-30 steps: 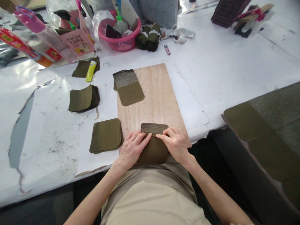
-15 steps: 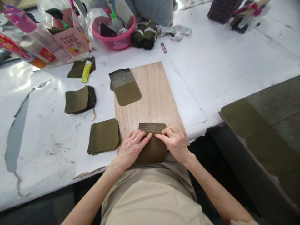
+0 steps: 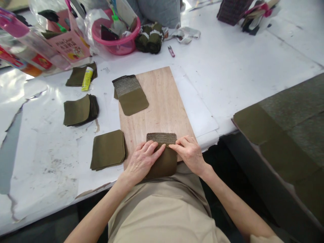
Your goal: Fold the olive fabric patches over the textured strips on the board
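An olive-green fabric piece (image 3: 164, 162) with a grey ribbed band along its top lies at the board's near edge, partly over my lap. My left hand (image 3: 143, 157) rests on its left side, fingers laid down and thumb stretched along the line below the band. At the right, my right hand (image 3: 189, 152) pinches that same line between thumb and index finger. The two thumbs nearly meet. Beneath the fabric is a thin plywood board (image 3: 162, 108). Farther up the board lies a similar banded piece (image 3: 133, 101), with another partly hidden under it.
Stacks of green fabric sit left of the board: a near one (image 3: 107, 150), a middle one (image 3: 77, 110), and a far one (image 3: 76, 77) with a yellow tube (image 3: 87, 78) against it. Behind are a pink basin (image 3: 121, 47), thread snips (image 3: 171, 51) and rolled green cloth (image 3: 155, 42).
The view has shifted slightly, so the table items sit farther left. My right thumb and fingers stay at the fabric's line; my left thumb has slid slightly right along it.
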Available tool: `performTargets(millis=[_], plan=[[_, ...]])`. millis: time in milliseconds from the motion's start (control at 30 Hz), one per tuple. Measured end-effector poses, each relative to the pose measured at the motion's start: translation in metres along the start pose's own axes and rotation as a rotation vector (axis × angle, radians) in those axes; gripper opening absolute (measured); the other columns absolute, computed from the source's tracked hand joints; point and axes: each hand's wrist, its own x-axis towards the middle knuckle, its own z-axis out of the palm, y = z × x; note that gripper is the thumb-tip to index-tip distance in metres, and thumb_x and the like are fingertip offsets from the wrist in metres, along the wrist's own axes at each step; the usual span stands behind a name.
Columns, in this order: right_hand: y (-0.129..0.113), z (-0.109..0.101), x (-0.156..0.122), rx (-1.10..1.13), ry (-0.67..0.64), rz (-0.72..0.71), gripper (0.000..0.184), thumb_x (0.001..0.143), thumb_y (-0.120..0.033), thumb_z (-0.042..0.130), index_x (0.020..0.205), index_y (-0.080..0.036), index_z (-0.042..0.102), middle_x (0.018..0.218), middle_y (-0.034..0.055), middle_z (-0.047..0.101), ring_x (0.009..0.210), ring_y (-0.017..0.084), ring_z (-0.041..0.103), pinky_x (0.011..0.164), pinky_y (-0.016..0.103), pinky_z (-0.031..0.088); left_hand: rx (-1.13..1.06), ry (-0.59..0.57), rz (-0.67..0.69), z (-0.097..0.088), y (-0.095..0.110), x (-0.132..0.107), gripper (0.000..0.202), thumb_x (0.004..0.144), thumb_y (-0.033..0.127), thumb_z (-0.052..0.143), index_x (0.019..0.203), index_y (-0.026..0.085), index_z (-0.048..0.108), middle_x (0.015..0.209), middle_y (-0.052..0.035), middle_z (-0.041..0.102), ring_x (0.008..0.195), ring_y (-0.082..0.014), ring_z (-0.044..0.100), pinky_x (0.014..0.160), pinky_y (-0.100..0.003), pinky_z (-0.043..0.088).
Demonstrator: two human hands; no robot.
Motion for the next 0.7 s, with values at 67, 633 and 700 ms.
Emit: performTargets(millis=[67, 633, 700], plan=[[0.000, 0.000, -0.002, -0.001, 0.008, 0.015, 0.019, 0.093, -0.021, 0.057, 0.103, -0.026, 0.072, 0.086, 0.0025, 0.062, 0.087, 0.016, 0.051, 0.078, 0.030, 0.040, -0.015, -0.031, 0.011, -0.003, 0.001, 0.003, 0.050, 0.093, 0.014, 0.045, 0.143, 0.021, 0.039, 0.121, -0.0107, 0.054, 0.114, -0.0239, 0.049, 0.099, -0.039, 0.041], [0.001, -0.001, -0.009, 0.047, 0.019, 0.054, 0.019, 0.095, -0.022, 0.054, 0.101, -0.023, 0.071, 0.088, 0.0044, 0.062, 0.089, 0.017, 0.052, 0.080, 0.030, 0.042, -0.013, -0.070, 0.080, -0.009, 0.004, 0.013, 0.047, 0.095, 0.012, 0.042, 0.141, 0.018, 0.040, 0.119, -0.0093, 0.056, 0.108, -0.0215, 0.052, 0.096, -0.036, 0.041], [0.001, -0.002, -0.009, 0.039, 0.012, 0.051, 0.019, 0.095, -0.021, 0.053, 0.101, -0.023, 0.071, 0.088, 0.0044, 0.063, 0.089, 0.017, 0.052, 0.079, 0.030, 0.042, -0.010, -0.056, 0.084, -0.008, 0.004, 0.014, 0.046, 0.095, 0.013, 0.042, 0.140, 0.017, 0.041, 0.116, -0.0092, 0.057, 0.105, -0.0215, 0.053, 0.094, -0.036, 0.041]])
